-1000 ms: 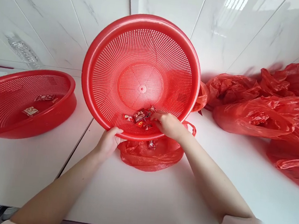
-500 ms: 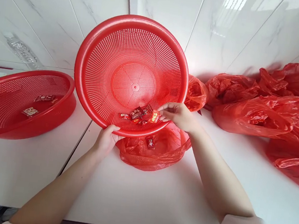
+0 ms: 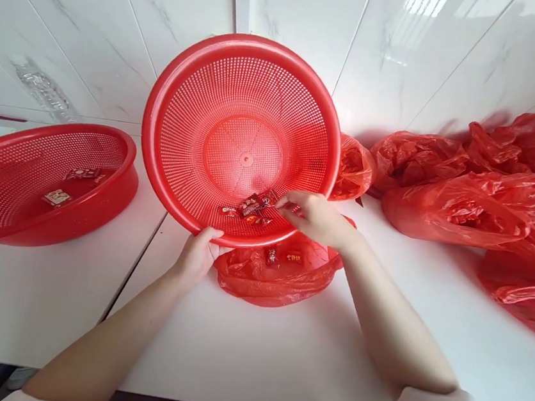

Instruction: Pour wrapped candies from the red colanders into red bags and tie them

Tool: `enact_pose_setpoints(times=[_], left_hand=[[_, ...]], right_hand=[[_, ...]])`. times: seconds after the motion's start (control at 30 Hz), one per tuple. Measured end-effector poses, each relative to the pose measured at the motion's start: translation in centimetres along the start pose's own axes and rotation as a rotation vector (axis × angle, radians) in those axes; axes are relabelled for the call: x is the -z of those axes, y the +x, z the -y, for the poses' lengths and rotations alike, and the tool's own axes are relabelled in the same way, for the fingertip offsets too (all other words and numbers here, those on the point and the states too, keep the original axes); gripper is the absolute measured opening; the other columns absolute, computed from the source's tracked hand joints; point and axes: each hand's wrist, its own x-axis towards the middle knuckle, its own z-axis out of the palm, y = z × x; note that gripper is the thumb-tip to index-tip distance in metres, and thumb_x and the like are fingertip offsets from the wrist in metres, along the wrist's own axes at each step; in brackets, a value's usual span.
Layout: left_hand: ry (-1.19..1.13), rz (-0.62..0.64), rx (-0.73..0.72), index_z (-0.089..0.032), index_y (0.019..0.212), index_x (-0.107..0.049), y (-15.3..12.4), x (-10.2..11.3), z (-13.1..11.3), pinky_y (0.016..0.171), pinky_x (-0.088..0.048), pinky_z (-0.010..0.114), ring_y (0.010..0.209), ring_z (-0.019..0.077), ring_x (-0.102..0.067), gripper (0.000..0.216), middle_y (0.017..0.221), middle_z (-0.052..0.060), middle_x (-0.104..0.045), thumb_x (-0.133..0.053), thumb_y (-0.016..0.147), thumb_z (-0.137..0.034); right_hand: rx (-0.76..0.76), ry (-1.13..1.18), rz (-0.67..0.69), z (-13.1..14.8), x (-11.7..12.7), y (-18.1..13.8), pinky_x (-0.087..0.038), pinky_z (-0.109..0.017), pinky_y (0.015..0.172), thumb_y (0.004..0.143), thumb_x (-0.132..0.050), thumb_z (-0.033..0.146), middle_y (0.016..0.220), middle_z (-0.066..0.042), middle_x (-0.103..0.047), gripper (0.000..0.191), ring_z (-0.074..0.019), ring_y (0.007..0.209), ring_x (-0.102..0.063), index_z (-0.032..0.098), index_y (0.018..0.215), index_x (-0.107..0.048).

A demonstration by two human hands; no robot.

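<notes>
Head camera view: your left hand [image 3: 197, 257] grasps the near-left rim of a large, round, red perforated plastic basket [image 3: 250, 95], thumb over the edge and fingers beneath. You have the basket tilted, its mouth facing you, so a small cluster of wrapped sweets [image 3: 250, 205] sits on its near inner wall; dark red, bright red and patterned wrappers show among them. Your right hand [image 3: 311, 215] reaches over the near-right rim with its fingers curled, thumb and forefinger parted, the fingertips just beside the right end of that cluster.

Below the near rim, on the white counter [image 3: 254, 353], you have an open, thin red plastic bag [image 3: 276, 291]. Inside it lie a dark shiny wrapped piece [image 3: 271, 256] on the left and a red packet with yellow print [image 3: 294, 257] on the right.

To your left stands a second red perforated basket [image 3: 100, 223], holding a cream-coloured square packet [image 3: 58, 196] and, farther back, a dark red packet [image 3: 82, 173]. Beyond that basket, a clear plastic object [image 3: 43, 90] is near the white marbled wall [image 3: 308, 12]. On your right, crumpled red plastic bags [image 3: 454, 212] spread across the far side of the counter.
</notes>
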Motion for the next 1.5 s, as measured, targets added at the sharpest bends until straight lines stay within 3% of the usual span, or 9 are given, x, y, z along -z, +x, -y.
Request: enact_pose_setpoints(times=[0.17, 0.37, 0.47, 0.63, 0.77, 0.93, 1.2, 1.4, 1.5], left_hand=[[-0.014, 0.07, 0.016, -0.018, 0.116, -0.064, -1.1, -1.0, 0.6, 0.092, -0.052, 0.046, 0.112, 0.0304, -0.061, 0.039, 0.107, 0.009, -0.071, -0.055, 0.078, -0.014], [-0.013, 0.086, 0.043, -0.019, 0.117, -0.063, -1.4, -1.3, 0.8, 0.092, -0.052, 0.046, 0.114, 0.0312, -0.06, 0.042, 0.111, 0.008, -0.07, -0.057, 0.076, -0.012], [0.004, 0.098, 0.079, -0.018, 0.119, -0.062, -1.4, -1.2, 0.9, 0.089, -0.053, 0.045, 0.111, 0.0302, -0.062, 0.043, 0.116, 0.008, -0.067, -0.055, 0.077, -0.012], [0.048, 0.113, 0.084, -0.016, 0.118, -0.062, -1.4, -0.9, 0.7, 0.091, -0.052, 0.042, 0.112, 0.0275, -0.06, 0.041, 0.115, 0.008, -0.067, -0.051, 0.079, -0.012], [0.063, 0.079, 0.067, -0.015, 0.115, -0.063, -0.9, -0.4, 0.1, 0.092, -0.052, 0.042, 0.114, 0.0277, -0.059, 0.037, 0.115, 0.009, -0.067, -0.052, 0.08, -0.013], [0.077, -0.018, -0.032, -0.014, 0.104, -0.066, 0.5, 0.8, -0.7, 0.092, -0.053, 0.044, 0.112, 0.0282, -0.06, 0.029, 0.114, 0.009, -0.068, -0.055, 0.077, -0.014], [0.04, -0.092, -0.049, -0.012, 0.081, -0.065, 1.2, 1.2, -1.0, 0.086, -0.056, 0.043, 0.104, 0.0269, -0.063, 0.011, 0.099, 0.009, -0.07, -0.057, 0.074, -0.014], [0.014, -0.097, -0.016, -0.013, 0.079, -0.064, 1.2, 1.3, -1.0, 0.084, -0.057, 0.041, 0.101, 0.0257, -0.064, 0.01, 0.095, 0.007, -0.07, -0.057, 0.073, -0.013], [0.025, -0.109, -0.03, -0.013, 0.075, -0.063, 1.3, 1.3, -1.0, 0.083, -0.057, 0.042, 0.099, 0.0259, -0.064, 0.007, 0.091, 0.007, -0.069, -0.057, 0.073, -0.013]], right_hand=[[0.154, -0.053, 0.157, 0.2, -3.1, 0.5, -0.048, -0.037, 0.092, 0.093, -0.05, 0.028, 0.113, -0.008, -0.067, 0.027, -0.0207, 0.102, -0.062, 0.019, 0.116, -0.062], [0.063, -0.158, 0.206, 0.5, -5.6, 0.1, -0.025, -0.06, 0.109, 0.092, -0.044, 0.055, 0.148, -0.016, -0.04, 0.071, -0.0348, 0.137, -0.033, 0.018, 0.15, -0.026], [0.095, -0.165, 0.224, 0.6, -6.2, 0.1, -0.021, -0.063, 0.108, 0.093, -0.041, 0.056, 0.134, -0.015, -0.054, 0.065, -0.0335, 0.13, -0.041, 0.019, 0.146, -0.035], [0.202, -0.1, 0.179, 0.5, -6.8, 0.4, -0.045, -0.041, 0.095, 0.098, -0.041, 0.035, 0.116, -0.013, -0.062, 0.036, -0.0223, 0.105, -0.059, 0.015, 0.121, -0.06], [0.205, -0.017, 0.072, 0.3, -5.7, 0.6, -0.042, -0.041, 0.098, 0.096, -0.043, 0.022, 0.108, -0.008, -0.067, 0.025, -0.0201, 0.098, -0.062, 0.018, 0.109, -0.064], [-0.049, 0.333, -0.09, -0.7, -1.9, 0.5, -0.049, -0.035, 0.086, 0.091, -0.053, 0.031, 0.1, -0.006, -0.069, 0.023, -0.0189, 0.093, -0.063, 0.017, 0.105, -0.065], [-0.277, 0.703, 0.103, -1.6, 1.7, -0.2, -0.053, -0.037, 0.091, 0.082, -0.067, 0.036, 0.098, -0.005, -0.07, 0.026, -0.0185, 0.09, -0.067, 0.018, 0.101, -0.069], [-0.231, 0.6, 0.219, -0.7, 2.3, -0.5, -0.051, -0.034, 0.091, 0.086, -0.06, 0.034, 0.102, -0.004, -0.07, 0.027, -0.0177, 0.095, -0.066, 0.02, 0.107, -0.069], [-0.196, 0.463, 0.371, 0.0, 2.7, -0.7, -0.052, -0.031, 0.086, 0.088, -0.058, 0.037, 0.099, -0.004, -0.071, 0.027, -0.0173, 0.092, -0.066, 0.019, 0.103, -0.07]])
